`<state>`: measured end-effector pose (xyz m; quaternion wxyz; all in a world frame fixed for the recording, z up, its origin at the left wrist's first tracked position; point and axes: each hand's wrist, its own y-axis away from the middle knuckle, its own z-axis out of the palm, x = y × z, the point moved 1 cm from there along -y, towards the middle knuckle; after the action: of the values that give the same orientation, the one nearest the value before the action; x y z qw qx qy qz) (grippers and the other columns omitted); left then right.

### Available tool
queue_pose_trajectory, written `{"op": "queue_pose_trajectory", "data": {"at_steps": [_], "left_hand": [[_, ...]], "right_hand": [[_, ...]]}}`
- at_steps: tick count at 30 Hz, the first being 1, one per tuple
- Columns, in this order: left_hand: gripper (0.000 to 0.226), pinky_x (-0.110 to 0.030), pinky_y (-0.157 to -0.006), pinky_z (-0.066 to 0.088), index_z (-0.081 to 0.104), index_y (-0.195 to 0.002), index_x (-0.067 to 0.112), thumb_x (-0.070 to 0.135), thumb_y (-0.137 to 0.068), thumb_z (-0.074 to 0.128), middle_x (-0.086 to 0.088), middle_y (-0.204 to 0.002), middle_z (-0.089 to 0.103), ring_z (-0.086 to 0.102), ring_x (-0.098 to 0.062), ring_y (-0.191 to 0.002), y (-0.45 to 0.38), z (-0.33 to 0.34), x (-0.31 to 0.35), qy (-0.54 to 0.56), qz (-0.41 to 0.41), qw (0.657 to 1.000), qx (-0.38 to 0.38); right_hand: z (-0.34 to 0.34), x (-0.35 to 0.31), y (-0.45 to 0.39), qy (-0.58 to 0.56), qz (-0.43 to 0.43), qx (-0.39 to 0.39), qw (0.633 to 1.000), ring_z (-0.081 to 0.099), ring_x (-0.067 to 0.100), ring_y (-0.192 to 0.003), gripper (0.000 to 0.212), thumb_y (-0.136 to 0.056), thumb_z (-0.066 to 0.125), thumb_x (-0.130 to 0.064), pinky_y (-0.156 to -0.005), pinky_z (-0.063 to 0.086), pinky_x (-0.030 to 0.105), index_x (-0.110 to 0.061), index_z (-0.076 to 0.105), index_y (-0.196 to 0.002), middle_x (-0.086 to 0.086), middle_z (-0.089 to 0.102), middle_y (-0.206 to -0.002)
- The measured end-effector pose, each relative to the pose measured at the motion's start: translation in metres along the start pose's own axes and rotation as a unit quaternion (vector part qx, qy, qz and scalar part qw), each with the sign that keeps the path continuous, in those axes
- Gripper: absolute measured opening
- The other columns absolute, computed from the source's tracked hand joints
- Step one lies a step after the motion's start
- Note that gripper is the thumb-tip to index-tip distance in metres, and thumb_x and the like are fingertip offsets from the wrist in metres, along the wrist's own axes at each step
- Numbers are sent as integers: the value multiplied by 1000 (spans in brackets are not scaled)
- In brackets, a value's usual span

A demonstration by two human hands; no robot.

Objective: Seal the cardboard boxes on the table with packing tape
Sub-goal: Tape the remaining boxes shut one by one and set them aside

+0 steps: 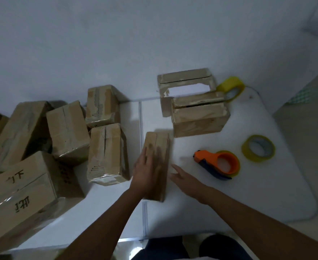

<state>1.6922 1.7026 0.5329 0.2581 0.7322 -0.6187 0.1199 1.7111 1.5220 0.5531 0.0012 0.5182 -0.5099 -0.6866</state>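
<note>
A narrow cardboard box [161, 147] lies lengthwise at the table's middle, its flaps closed along a centre seam. My left hand [145, 171] rests flat on its near top, fingers straight. My right hand [184, 177] hovers open just right of the box, fingers spread above the table. An orange tape dispenser [220, 163] with a yellow roll lies on the table to the right of that hand. Two more boxes, one [199, 117] in front of the other [186, 79], stand behind with their top flaps ajar.
Two loose yellow tape rolls lie at the right, one [258, 148] flat and one [232, 89] on edge behind the boxes. Several taped boxes [105, 154] crowd the left side. The white table [248, 194] ends at a rounded right edge.
</note>
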Motion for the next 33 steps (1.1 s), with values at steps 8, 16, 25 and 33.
{"op": "queue_pose_trajectory", "data": {"at_steps": [8, 16, 25, 33], "left_hand": [[88, -79, -106, -8, -20, -152, 42, 27, -98, 48, 5, -156, -38, -27, -45, -143, -35, 40, 9, -150, 5, 982, -118], [110, -74, -111, 2, -23, -147, 51, -13, -86, 42, 18, -155, -33, -37, -40, -138, 23, 38, -20, -211, 11, 973, -93], [100, -54, -115, -20, 0, -151, 53, -10, -84, 38, 15, -160, -19, -29, -34, -146, 47, 30, -27, -196, 10, 979, -55], [59, -46, -117, -16, 42, -146, 38, 5, -96, 43, 10, -166, -3, -22, -22, -149, 8, 14, 28, -177, 63, 982, -23]], "right_hand": [[-64, 32, 28, 93, -12, 214, 972, 54, 20, -115, 38, -101, 47, -30, -86, 39, 24, -15, 50, -136, 6, 56, -131], [-111, 62, 44, 179, -34, 324, 929, 61, 36, -96, 25, -100, 48, -18, -78, 48, 41, -1, 59, -114, 23, 63, -106], [-118, 67, 24, 433, -61, 216, 873, 52, 25, -105, 25, -92, 58, -22, -79, 38, 32, -9, 51, -112, 7, 51, -114], [-121, 54, 13, 356, 36, 180, 916, 56, 31, -108, 27, -98, 51, -19, -85, 43, 30, -4, 47, -120, 13, 56, -117]]}}
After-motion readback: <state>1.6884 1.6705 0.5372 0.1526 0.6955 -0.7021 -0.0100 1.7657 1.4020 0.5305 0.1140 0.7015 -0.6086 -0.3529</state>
